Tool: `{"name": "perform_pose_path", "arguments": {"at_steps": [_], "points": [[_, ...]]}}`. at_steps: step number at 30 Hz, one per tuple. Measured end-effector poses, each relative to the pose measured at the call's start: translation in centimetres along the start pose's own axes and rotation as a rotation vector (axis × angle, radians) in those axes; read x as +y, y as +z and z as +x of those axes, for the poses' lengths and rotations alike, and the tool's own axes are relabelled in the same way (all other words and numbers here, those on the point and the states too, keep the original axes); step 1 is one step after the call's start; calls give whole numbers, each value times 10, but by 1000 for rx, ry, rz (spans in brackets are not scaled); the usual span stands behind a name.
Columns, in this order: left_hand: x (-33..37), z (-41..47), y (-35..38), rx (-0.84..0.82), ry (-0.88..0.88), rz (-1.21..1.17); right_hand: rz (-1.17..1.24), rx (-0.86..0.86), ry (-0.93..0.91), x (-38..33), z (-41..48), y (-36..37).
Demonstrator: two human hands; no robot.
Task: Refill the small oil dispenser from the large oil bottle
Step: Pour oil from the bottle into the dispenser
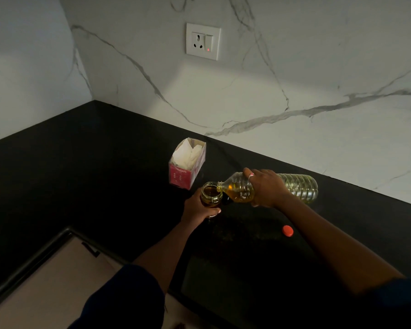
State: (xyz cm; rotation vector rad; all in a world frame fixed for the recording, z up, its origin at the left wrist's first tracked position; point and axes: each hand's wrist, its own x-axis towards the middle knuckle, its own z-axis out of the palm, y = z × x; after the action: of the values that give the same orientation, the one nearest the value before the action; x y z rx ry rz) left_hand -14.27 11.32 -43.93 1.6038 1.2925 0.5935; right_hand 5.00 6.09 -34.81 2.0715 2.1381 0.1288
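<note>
My left hand point(199, 208): fingers curled round the small oil dispenser point(211, 195), gripping its lower half.
My right hand point(266, 189): wrapped over the middle of the large oil bottle point(299, 186), holding it tipped almost flat, neck pointing left; a ring point(251, 175) on one finger.
Large oil bottle: clear ribbed plastic, uncapped, yellow oil pooled toward the neck, mouth right at the dispenser's rim.
Small oil dispenser: open glass jar with amber oil inside; I cannot tell whether its base touches the counter point(105, 174).
Red cap point(287, 231): lying on the counter, nearer me, apart from the bottle.
Tissue box point(188, 172): pink, open top, white paper showing, just behind the dispenser.
Counter: black, running into a corner.
Wall point(318, 67): white marble, grey veins, with a socket point(203, 41) whose small red light glows.
</note>
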Motion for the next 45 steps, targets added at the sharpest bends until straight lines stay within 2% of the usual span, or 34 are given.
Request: {"name": "perform_pose_path", "arguments": {"at_steps": [27,32,38,45], "points": [[-7,4,3,18,43,-8,148,21,75,16,-7,11],[-7,5,3,26,42,7,459,119,240,25,-1,7],[-6,6,6,37,36,-5,918,399,416,24,6,-4],[-4,7,6,27,43,5,1217,556,578,19,14,8]]}}
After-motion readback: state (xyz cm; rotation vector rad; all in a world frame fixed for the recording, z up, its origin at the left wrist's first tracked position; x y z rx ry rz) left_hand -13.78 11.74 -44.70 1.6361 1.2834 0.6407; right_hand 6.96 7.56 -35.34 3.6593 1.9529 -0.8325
